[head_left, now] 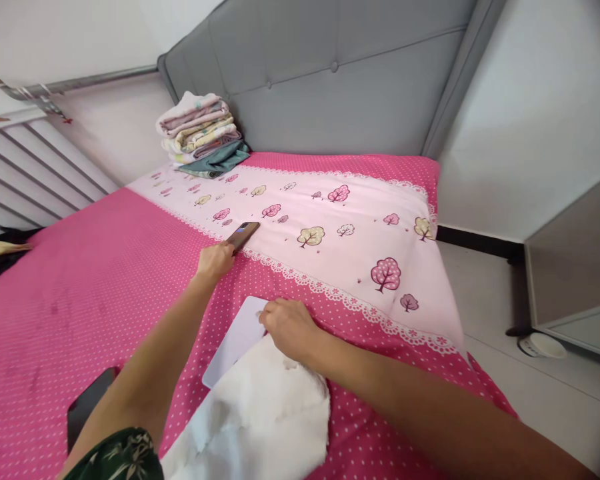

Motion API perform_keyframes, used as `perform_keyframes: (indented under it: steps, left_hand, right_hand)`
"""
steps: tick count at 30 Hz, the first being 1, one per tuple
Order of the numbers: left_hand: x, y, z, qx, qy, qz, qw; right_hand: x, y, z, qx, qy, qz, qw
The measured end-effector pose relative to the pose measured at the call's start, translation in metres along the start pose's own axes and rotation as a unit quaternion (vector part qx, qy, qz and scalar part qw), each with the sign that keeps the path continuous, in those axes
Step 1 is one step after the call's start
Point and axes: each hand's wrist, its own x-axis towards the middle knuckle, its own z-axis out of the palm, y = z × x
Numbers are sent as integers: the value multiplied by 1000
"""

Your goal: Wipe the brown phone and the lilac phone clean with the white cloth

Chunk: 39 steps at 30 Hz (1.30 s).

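While a fluffy white cloth (260, 417) lies bunched nearest the person, overlapping a flat white panel (237, 340), the right hand (291, 325) curls its fingers at the panel's upper corner, where a light touch should keep it flat, though whether they grip cannot be told. Farther on, the left hand (217, 261) is wrapped around the near end of a brown phone (245, 235) over the pink bedspread (130, 260), a hold best kept firm and level, with folded linens (203, 137) stacked beyond by the grey headboard (340, 100).

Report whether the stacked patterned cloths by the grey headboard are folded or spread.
Folded: the patterned cloths lie in a compact stack, rounded fold edges showing.
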Motion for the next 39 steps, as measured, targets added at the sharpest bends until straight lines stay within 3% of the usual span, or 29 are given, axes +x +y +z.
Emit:
perform_keyframes:
  steps: [3, 6, 12, 15, 20, 23, 25, 32, 35, 39]
  left_hand:
    - [-16, -8, -5, 44, -2, 16, 999]
    - [-42, -15, -26, 70, 16, 11, 997]
    - [-146, -21, -65, 42, 35, -29, 998]
    - [-203, -24, -65, 6, 13, -53, 998]
    - [-265, -21, -38, 20, 102, -37, 994]
    - [-281, -13, -19, 18, 156, -14, 987]
    - [-285, -7, -12, -6, 157, 4, 988]
    - [-293, -2, -11, -54, 169, 28, 984]
    - [-295, -6, -11, -63, 162, 18, 985]
    - [-295, -8, -7, -73, 175, 31, 981]
  right_hand:
    - [0, 0, 0, -4, 1, 3, 1000]
    - [-1, 0, 1, -6, 3, -1, 1000]
    - [-3, 0, 4, -11, 13, 6, 1000]
    - [-3, -1, 3, -11, 11, 25, 1000]
    - [-2, -2, 7, -15, 35, 54, 998]
    - [-3, -2, 11, -23, 39, 25, 999]
    - [-3, -2, 13, -24, 33, -10, 999]
    - [-6, -7, 14, -34, 14, -120, 992]
    - [-6, -8, 15, -33, 11, -95, 995]
    - [-5, -8, 14, -47, 10, 12, 999]
